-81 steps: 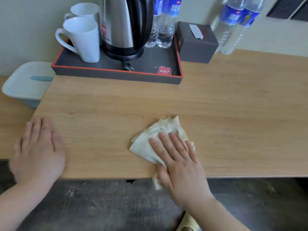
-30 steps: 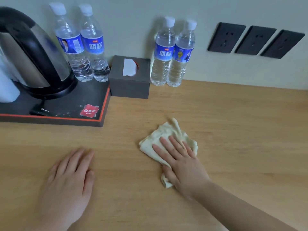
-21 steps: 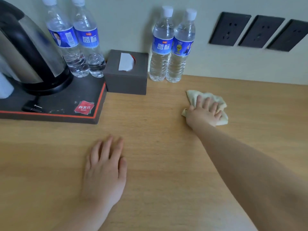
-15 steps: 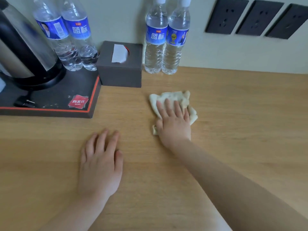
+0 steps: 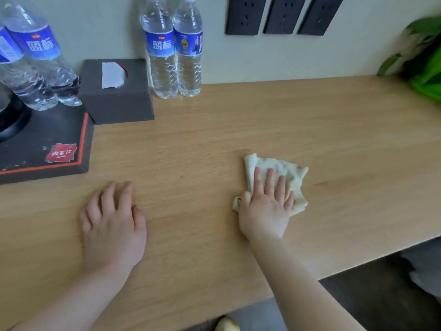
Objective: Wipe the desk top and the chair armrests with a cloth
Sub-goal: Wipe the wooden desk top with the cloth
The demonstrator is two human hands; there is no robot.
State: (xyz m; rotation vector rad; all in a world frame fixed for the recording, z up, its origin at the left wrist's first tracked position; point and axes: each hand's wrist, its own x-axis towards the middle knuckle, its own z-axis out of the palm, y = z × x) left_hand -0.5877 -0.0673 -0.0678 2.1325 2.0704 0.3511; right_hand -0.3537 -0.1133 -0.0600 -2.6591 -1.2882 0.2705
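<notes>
A folded cream cloth (image 5: 290, 172) lies on the light wooden desk top (image 5: 322, 130), right of centre. My right hand (image 5: 266, 206) presses flat on the cloth with fingers spread, covering its near half. My left hand (image 5: 112, 223) rests palm down on the bare wood to the left, holding nothing. No chair armrest shows in this view.
A dark tray with a red line (image 5: 47, 149) sits at the left, carrying two water bottles (image 5: 38, 56) and a kettle base. A grey tissue box (image 5: 117, 91) and two more bottles (image 5: 171, 48) stand by the wall. A green plant (image 5: 424, 58) is far right. The desk's front edge runs at lower right.
My right hand has slid the cloth from near the back bottles toward the front and right of the desk. The left hand has stayed flat on the wood. The view has shifted right.
</notes>
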